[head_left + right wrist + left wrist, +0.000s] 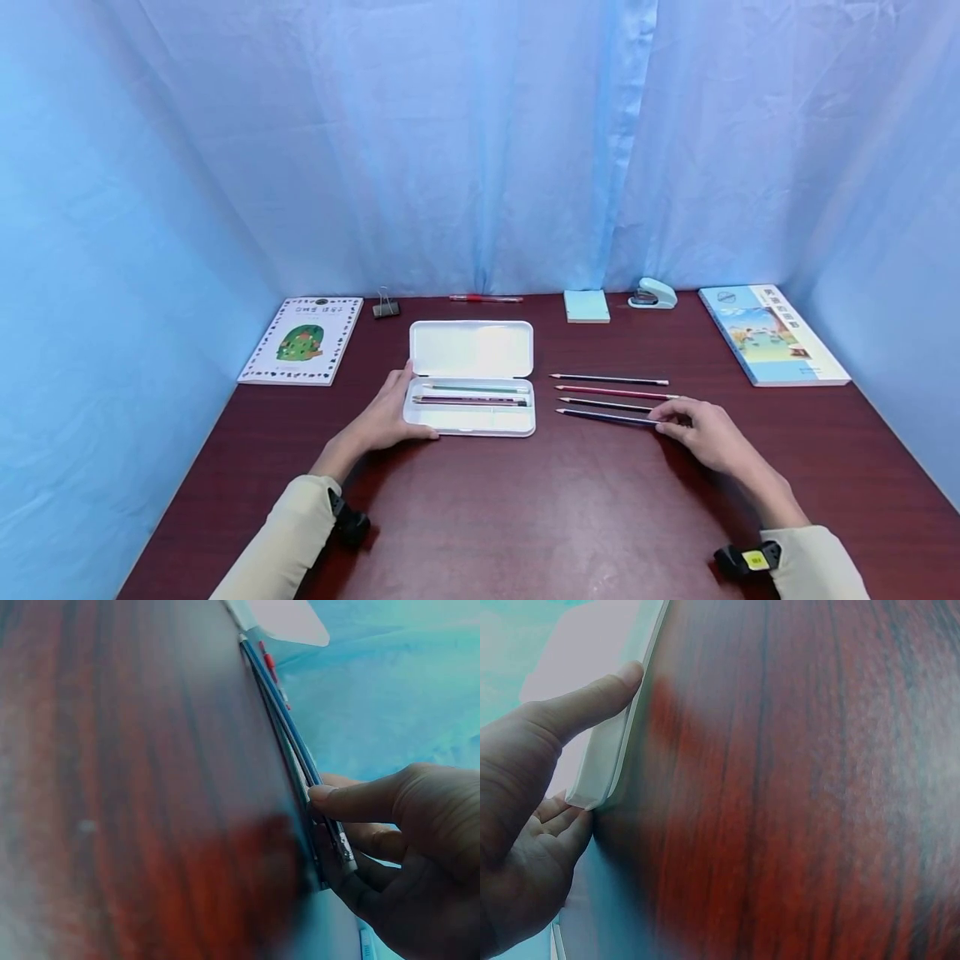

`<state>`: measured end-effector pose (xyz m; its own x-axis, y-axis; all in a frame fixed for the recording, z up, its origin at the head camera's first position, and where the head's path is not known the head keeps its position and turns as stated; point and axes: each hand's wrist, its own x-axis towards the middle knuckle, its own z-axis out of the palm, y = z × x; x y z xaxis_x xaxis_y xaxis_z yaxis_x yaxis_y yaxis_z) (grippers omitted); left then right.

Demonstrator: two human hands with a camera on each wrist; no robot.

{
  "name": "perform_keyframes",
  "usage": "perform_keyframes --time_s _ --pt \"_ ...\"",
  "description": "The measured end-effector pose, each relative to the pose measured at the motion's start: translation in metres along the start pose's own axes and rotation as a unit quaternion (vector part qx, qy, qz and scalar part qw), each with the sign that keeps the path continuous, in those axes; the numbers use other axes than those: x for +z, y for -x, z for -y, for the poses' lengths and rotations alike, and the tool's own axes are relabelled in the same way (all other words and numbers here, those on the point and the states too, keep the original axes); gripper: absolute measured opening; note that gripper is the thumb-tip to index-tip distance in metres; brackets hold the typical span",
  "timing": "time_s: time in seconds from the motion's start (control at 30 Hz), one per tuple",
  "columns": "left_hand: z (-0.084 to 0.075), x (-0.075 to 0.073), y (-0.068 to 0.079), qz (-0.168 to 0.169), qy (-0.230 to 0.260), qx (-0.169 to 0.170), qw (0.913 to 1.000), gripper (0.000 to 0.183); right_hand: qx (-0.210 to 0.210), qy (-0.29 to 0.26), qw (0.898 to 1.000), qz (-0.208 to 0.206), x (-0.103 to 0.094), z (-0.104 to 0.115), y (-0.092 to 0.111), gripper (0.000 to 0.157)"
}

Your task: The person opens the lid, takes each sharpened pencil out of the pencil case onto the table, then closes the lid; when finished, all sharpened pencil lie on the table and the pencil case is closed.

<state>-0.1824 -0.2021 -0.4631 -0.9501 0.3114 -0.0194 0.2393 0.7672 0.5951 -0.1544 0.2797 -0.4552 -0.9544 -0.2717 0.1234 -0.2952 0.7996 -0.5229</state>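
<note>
A white pencil case (513, 422) lies with its lid folded back, holding a green pencil (476, 388) and dark red pencils (468, 401). My left hand (382, 414) grips its left end, thumb along the front wall and fingers at the left side. To the right of the case, my right hand (705, 432) pinches the rear end of the nearest dark blue pencil (289, 724), thumb against fingers. Beyond that pencil lie a black pencil (604, 405), a red pencil (611, 392) and another dark pencil (609, 380), tips pointing left.
Along the back stand a black binder clip (386, 309), a red pen (486, 298), a pale blue sticky-note pad (587, 307) and a mint stapler (652, 293). A white book (303, 342) lies left, a thick blue-and-white book (772, 335) right. Blue curtains (450, 150) enclose the table.
</note>
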Motion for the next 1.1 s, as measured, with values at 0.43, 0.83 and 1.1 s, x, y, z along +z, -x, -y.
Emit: perform_keyframes --time_s 0.43,0.83,1.1 --pt "0.002 0.001 -0.001 0.0 -0.004 -0.001 1.0 0.126 -0.025 0.034 0.999 -0.031 0.006 -0.006 0.003 0.017" --pt "0.002 0.002 0.0 0.0 -0.004 -0.004 1.0 0.125 -0.08 0.017 0.996 -0.023 0.012 0.037 -0.026 0.016" --pt "0.001 0.001 -0.001 0.005 -0.003 -0.008 0.9999 0.126 -0.142 -0.028 0.989 -0.011 0.046 0.095 -0.069 0.022"
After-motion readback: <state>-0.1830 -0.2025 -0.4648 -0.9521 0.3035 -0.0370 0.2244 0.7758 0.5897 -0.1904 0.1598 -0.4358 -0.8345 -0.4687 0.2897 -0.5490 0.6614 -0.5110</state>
